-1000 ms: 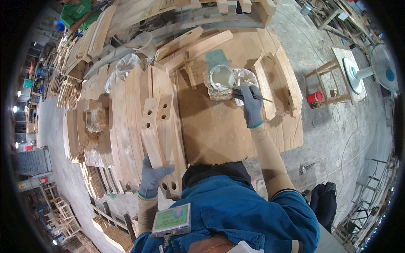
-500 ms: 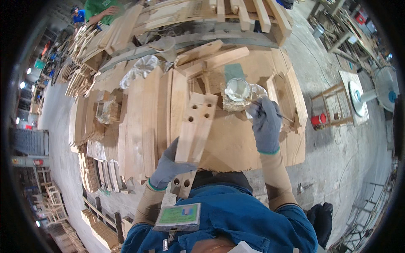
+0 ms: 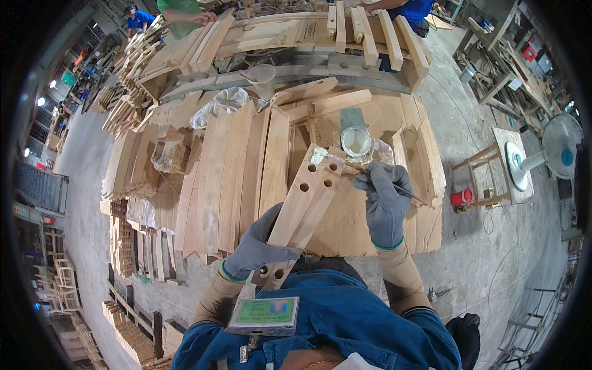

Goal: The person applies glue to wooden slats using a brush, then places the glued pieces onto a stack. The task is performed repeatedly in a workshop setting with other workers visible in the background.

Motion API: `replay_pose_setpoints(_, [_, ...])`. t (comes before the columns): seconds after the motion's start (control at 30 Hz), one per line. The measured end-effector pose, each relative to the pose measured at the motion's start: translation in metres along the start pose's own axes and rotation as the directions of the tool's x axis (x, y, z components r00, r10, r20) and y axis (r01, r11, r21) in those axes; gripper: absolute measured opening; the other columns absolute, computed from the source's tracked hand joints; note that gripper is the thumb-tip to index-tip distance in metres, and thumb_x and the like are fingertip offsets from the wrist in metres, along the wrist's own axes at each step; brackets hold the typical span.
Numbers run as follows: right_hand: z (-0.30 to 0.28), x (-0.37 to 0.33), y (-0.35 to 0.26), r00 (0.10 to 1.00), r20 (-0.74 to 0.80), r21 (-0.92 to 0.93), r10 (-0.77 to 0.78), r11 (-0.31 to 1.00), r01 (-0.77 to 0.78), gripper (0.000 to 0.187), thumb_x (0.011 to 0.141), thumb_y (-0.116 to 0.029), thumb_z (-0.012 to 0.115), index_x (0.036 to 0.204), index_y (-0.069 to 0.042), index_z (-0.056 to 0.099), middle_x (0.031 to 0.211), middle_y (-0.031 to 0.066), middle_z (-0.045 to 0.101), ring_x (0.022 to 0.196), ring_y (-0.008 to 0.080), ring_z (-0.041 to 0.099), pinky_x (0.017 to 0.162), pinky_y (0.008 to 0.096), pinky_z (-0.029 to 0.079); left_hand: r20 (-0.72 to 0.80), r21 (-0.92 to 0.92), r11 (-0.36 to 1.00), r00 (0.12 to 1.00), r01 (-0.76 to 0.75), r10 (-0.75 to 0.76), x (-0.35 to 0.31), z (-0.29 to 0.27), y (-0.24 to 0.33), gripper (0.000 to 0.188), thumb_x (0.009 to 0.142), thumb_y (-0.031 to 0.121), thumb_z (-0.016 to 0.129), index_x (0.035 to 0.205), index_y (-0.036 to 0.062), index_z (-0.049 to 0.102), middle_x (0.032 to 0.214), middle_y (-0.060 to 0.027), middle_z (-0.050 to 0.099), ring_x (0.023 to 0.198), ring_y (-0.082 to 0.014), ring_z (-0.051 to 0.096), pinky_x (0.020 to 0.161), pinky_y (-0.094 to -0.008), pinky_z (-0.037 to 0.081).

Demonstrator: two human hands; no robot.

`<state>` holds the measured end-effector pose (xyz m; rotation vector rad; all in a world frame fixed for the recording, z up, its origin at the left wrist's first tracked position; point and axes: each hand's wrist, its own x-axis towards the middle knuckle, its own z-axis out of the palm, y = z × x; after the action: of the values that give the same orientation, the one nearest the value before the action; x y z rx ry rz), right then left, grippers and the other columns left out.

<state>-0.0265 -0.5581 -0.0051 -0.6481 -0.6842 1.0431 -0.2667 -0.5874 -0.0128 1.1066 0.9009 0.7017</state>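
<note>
My left hand (image 3: 262, 246), in a grey glove, grips two pale wooden bars (image 3: 302, 216) laid side by side, their far ends tilted up over the bench. Round holes are drilled near both ends of the bars. Wet white paste (image 3: 318, 154) covers part of the far end. My gloved right hand (image 3: 383, 200) pinches a thin-handled brush (image 3: 414, 196), whose tip is at the far right corner of the bars. Just beyond stands an open tub of white paste (image 3: 356, 142) on a rough block.
Wooden boards (image 3: 213, 179) lie in a row on the left of the cardboard-covered bench (image 3: 394, 231). A plastic cup (image 3: 263, 80) and crumpled plastic (image 3: 220, 105) are behind them. Farther off, co-workers (image 3: 185, 18) stand by more lumber. At right are a fan (image 3: 560, 148) and red bucket (image 3: 461, 197).
The brush has left the tub and come to the bars' far end, where white paste now shows. My left hand has moved the bars slightly right. My view has shifted.
</note>
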Motion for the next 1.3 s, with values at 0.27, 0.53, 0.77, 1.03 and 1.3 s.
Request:
replay_pose_setpoints(0.27, [0.006, -0.009, -0.007, 0.978, 0.140, -0.181, -0.157, 0.967, 0.181, 0.006, 0.081, 0.007, 0.057, 0.084, 0.003, 0.058, 0.093, 0.0125, 0.056, 0.087, 0.0237, 0.061, 0.078, 0.0338, 0.054, 0.020, -0.029, 1.000, 1.000, -0.006, 0.007, -0.009, 0.003, 0.005, 0.090, 0.059, 0.005, 0.081, 0.134, -0.0015, 0.033, 0.125, -0.0097, 0.049, 0.115, -0.0163, 0.046, 0.096, -0.0292, 0.037])
replay_pose_setpoints(0.53, [-0.004, -0.027, -0.006, 0.956, 0.253, -0.232, -0.151, 0.949, 0.211, 0.014, 0.073, 0.015, 0.059, 0.082, 0.004, 0.057, 0.092, 0.0138, 0.056, 0.088, 0.0248, 0.061, 0.080, 0.0375, 0.054, 0.036, 0.002, 1.000, 0.999, -0.013, 0.013, -0.013, 0.000, 0.006, 0.090, 0.059, 0.001, 0.079, 0.135, -0.0004, 0.031, 0.126, -0.0099, 0.048, 0.115, -0.0174, 0.046, 0.096, -0.0301, 0.038])
replay_pose_setpoints(0.77, [0.009, -0.040, -0.011, 0.987, 0.132, 0.039, 0.096, 0.994, -0.102, 0.015, 0.077, 0.012, 0.056, 0.079, 0.000, 0.048, 0.089, 0.0167, 0.060, 0.083, 0.0236, 0.063, 0.074, 0.0393, 0.056, 0.015, -0.005, 1.000, 1.000, -0.014, 0.014, -0.013, -0.005, 0.000, 0.089, 0.059, 0.005, 0.080, 0.134, -0.0006, 0.032, 0.123, -0.0110, 0.050, 0.114, -0.0177, 0.047, 0.094, -0.0295, 0.039])
replay_pose_setpoints(1.03, [0.070, 0.020, -0.076, 0.922, 0.315, -0.511, 0.226, 0.859, -0.036, 0.009, 0.083, -0.005, 0.059, 0.079, 0.001, 0.053, 0.075, 0.0101, 0.060, 0.066, 0.0159, 0.061, 0.060, 0.0278, 0.051, -0.009, 0.062, 0.998, 1.000, 0.000, 0.000, -0.010, -0.009, 0.003, 0.088, 0.058, 0.011, 0.081, 0.132, 0.0011, 0.036, 0.120, -0.0111, 0.052, 0.112, -0.0187, 0.049, 0.095, -0.0305, 0.038])
replay_pose_setpoints(1.3, [0.098, 0.043, -0.060, 0.733, 0.623, -0.756, 0.273, 0.450, 0.475, 0.030, 0.080, -0.025, 0.062, 0.070, 0.000, 0.052, 0.060, 0.0100, 0.054, 0.050, 0.0155, 0.052, 0.050, 0.0295, 0.042, -0.001, 0.116, 0.993, 1.000, -0.018, 0.018, -0.008, -0.013, 0.003, 0.086, 0.058, 0.013, 0.081, 0.132, 0.0010, 0.037, 0.118, -0.0109, 0.054, 0.109, -0.0181, 0.050, 0.094, -0.0300, 0.038])
